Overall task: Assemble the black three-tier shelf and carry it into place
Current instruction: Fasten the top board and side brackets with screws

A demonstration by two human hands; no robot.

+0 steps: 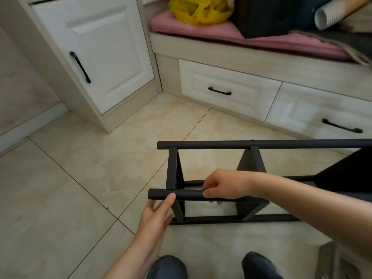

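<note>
The black three-tier shelf (pixel 213 144) lies on its side on the tiled floor, its round posts running left to right and its flat tiers standing on edge. My right hand (pixel 223 187) is closed around the near upper post (pixel 161 194), a little right of the end tier (pixel 172 168). My left hand (pixel 156 218) reaches up from below with fingers apart, the thumb resting on the same post close to its left end. The shelf's right part runs out of view.
A white cabinet door (pixel 96 51) with a black handle stands at the back left. A bench with white drawers (pixel 227 91) and a pink cushion (pixel 231 35) runs along the back. My knees (pixel 169 266) are at the bottom edge.
</note>
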